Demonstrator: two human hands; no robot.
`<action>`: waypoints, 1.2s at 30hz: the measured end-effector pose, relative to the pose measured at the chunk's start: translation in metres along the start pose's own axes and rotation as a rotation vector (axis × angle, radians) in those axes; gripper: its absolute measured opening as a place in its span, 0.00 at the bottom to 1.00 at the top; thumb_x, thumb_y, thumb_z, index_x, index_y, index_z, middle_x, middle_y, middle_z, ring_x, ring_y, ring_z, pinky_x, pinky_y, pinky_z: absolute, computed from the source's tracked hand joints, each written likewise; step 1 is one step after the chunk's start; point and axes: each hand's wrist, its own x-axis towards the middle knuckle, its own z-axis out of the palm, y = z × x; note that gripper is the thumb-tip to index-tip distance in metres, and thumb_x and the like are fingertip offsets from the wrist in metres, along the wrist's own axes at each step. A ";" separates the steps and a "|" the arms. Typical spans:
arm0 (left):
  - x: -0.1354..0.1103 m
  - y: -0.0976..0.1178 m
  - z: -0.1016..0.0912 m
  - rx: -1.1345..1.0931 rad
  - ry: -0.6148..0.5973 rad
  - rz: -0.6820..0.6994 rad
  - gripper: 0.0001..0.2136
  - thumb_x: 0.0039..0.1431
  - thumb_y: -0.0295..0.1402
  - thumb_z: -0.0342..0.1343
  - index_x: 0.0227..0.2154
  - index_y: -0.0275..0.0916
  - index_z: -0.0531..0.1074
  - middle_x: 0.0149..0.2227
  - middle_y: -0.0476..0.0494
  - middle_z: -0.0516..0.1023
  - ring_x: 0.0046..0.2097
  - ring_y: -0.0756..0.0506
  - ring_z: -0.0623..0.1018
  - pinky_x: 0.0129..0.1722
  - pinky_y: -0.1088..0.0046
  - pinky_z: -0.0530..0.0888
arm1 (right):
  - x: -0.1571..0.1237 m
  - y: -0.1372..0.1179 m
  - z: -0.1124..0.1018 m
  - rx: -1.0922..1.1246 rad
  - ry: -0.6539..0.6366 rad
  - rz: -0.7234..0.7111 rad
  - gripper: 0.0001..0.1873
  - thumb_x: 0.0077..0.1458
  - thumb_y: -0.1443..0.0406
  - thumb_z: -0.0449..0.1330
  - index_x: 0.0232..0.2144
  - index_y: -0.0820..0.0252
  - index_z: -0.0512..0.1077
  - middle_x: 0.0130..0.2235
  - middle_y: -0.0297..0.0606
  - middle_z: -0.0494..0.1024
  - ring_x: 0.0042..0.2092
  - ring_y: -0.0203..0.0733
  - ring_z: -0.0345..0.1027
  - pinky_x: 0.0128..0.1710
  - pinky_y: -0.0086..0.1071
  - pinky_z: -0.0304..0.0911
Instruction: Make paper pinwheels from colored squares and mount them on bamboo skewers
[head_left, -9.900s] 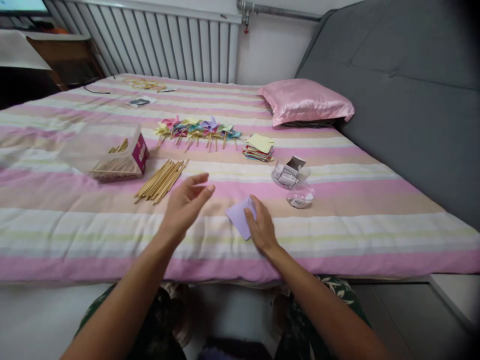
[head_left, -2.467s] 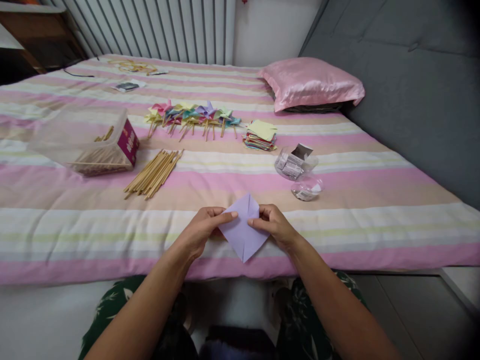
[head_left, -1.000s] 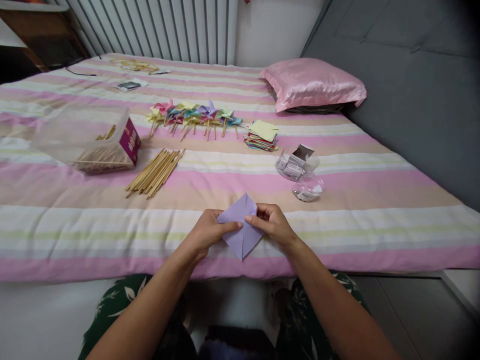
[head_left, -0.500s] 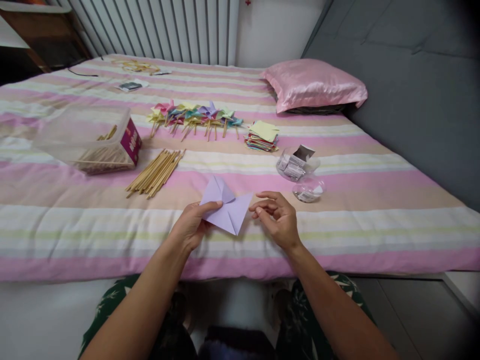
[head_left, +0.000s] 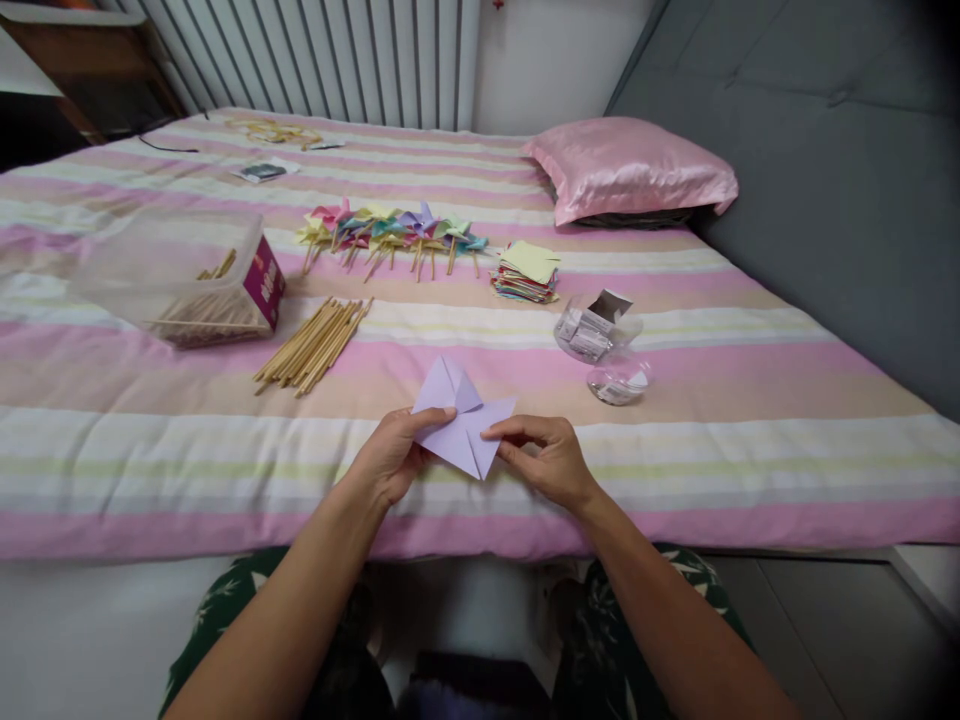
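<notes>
A lilac sheet of paper [head_left: 454, 440], slit toward its middle and with one flap folded up, is held just above the near side of the bed. My left hand [head_left: 394, 455] grips its left edge, thumb on top near the centre and the other fingers underneath. At the right corner, my right hand [head_left: 551, 460] pinches the paper between thumb and index finger. Ahead and to the left lies a bundle of wooden sticks [head_left: 313, 345]. Finished paper pinwheels [head_left: 390, 230] in several colours lie in a row farther back.
A clear plastic box [head_left: 150, 270] of sticks stands at left. Beyond my right hand are a stack of coloured paper squares [head_left: 526, 268], a clear round tub [head_left: 589, 330] with small packets, and its lid [head_left: 619, 380]. A pink pillow [head_left: 634, 170] rests near the grey headboard [head_left: 810, 200].
My right hand has closed on the paper's right corner, which it was apart from before. The paper and my left hand have shifted slightly right and toward me.
</notes>
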 end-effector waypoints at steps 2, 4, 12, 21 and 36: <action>-0.001 0.000 0.001 0.022 -0.007 0.009 0.12 0.38 0.27 0.66 0.30 0.29 0.77 0.28 0.42 0.78 0.29 0.48 0.74 0.29 0.75 0.69 | 0.000 0.001 0.000 0.016 0.001 0.000 0.07 0.49 0.68 0.62 0.32 0.54 0.78 0.32 0.34 0.81 0.32 0.37 0.74 0.29 0.28 0.67; -0.002 -0.001 0.003 0.034 -0.012 0.012 0.12 0.38 0.27 0.66 0.29 0.29 0.77 0.28 0.42 0.78 0.29 0.48 0.74 0.29 0.75 0.69 | 0.000 0.001 0.000 0.037 0.004 0.007 0.06 0.48 0.67 0.63 0.31 0.53 0.78 0.32 0.34 0.81 0.31 0.37 0.73 0.28 0.28 0.66; -0.007 -0.003 0.009 0.100 -0.010 0.039 0.09 0.37 0.29 0.66 0.25 0.30 0.77 0.24 0.43 0.77 0.26 0.50 0.72 0.25 0.77 0.66 | 0.000 0.003 0.002 0.188 0.000 0.109 0.06 0.44 0.61 0.67 0.29 0.53 0.79 0.29 0.35 0.81 0.30 0.39 0.74 0.29 0.30 0.68; -0.008 -0.013 0.010 0.160 -0.026 0.177 0.08 0.41 0.32 0.65 0.24 0.32 0.77 0.24 0.44 0.78 0.26 0.50 0.72 0.27 0.78 0.66 | 0.001 0.001 0.002 0.093 0.083 0.062 0.07 0.46 0.59 0.66 0.24 0.56 0.78 0.25 0.36 0.78 0.27 0.38 0.70 0.26 0.30 0.65; -0.007 -0.020 0.010 0.226 -0.035 0.211 0.11 0.41 0.35 0.66 0.27 0.31 0.77 0.25 0.44 0.78 0.26 0.50 0.73 0.27 0.77 0.67 | 0.002 0.001 0.006 -0.054 0.171 0.033 0.08 0.49 0.64 0.62 0.21 0.60 0.71 0.42 0.43 0.75 0.35 0.39 0.72 0.25 0.28 0.64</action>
